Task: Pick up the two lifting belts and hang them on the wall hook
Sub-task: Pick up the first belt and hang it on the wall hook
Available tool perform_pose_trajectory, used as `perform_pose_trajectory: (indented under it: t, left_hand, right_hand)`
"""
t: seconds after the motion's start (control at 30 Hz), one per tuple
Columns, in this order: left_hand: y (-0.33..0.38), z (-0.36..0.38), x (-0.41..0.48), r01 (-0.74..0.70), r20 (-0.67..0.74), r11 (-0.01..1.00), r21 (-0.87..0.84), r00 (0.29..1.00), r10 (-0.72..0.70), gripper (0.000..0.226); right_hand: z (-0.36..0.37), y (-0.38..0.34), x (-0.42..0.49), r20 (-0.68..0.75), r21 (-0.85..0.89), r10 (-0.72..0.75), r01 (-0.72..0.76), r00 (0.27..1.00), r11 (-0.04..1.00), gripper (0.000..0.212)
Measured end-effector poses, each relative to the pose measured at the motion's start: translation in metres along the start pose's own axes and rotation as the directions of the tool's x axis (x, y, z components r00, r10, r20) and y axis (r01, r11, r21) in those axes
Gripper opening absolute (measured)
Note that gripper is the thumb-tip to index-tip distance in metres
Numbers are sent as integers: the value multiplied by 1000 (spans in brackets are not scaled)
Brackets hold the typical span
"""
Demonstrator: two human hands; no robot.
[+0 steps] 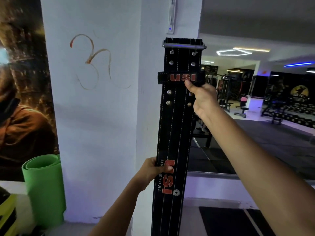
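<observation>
A long black lifting belt (177, 120) with red "USI" lettering is held upright in front of a white pillar (102, 116), its metal buckle (184, 46) at the top. My right hand (201, 97) grips the belt's right edge just under the keeper loop. My left hand (153, 169) clasps the left edge lower down, near the printed logo. A white fixture (171, 17) with a small blue light is mounted on the pillar just above the buckle; I cannot tell whether it is the hook. A second belt is not in view.
A rolled green mat (44, 184) stands at the lower left beside a poster (22, 91) on the wall. A large mirror (264, 99) to the right reflects gym benches and machines. A black floor mat (230, 222) lies at the bottom right.
</observation>
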State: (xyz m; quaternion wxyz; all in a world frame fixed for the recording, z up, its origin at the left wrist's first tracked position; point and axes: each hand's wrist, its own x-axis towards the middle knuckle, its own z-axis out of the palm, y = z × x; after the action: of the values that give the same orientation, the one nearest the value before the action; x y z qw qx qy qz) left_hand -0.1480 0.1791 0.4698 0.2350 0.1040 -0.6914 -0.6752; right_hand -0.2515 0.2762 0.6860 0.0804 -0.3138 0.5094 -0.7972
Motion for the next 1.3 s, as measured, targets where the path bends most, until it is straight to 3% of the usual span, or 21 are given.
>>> perform_pose_trajectory:
  t: [0.2, 0.4, 0.5, 0.67, 0.77, 0.9, 1.0, 1.1, 1.17, 1.3]
  left_hand:
    - [37, 6, 15, -115, 1, 990, -77, 993, 116, 19]
    - [-27, 13, -9, 36, 43, 993, 111, 998, -41, 19]
    - [-18, 14, -7, 43, 18, 994, 98, 999, -45, 14]
    - [93, 23, 25, -208, -75, 965, -161, 977, 198, 29]
    - [154, 34, 38, -351, -131, 927, -128, 933, 335, 28]
    - [161, 39, 49, -417, -147, 902, -108, 904, 401, 23]
    - [162, 41, 53, -442, -171, 888, -124, 891, 420, 14]
    - [167, 39, 55, -439, -203, 891, -112, 888, 412, 12]
    - [169, 37, 56, -431, -208, 896, -106, 891, 403, 15]
    - [173, 38, 56, -442, -229, 888, -126, 884, 408, 15]
  right_hand:
    - [-9, -1, -5, -8, 29, 15, -15, 1000, 999, 29]
    - [-21, -3, -12, 5, 40, 10, -11, 1000, 999, 36]
    - [-25, 1, -12, 3, 68, 5, -6, 1000, 998, 34]
    - [-30, 12, -13, 49, 72, -2, -1, 999, 997, 18]
    - [-32, 19, -16, 95, 56, -9, 4, 995, 998, 8]
    - [-43, 29, -12, 75, -18, -70, 72, 995, 997, 16]
    - [-58, 56, -30, 134, -166, 33, -10, 990, 986, 50]
    - [-82, 98, -79, 324, -268, 235, -149, 917, 952, 26]
    - [-93, 125, -100, 391, -284, 310, -207, 867, 936, 28]
    - [-94, 125, -80, 335, -152, 272, -233, 902, 960, 17]
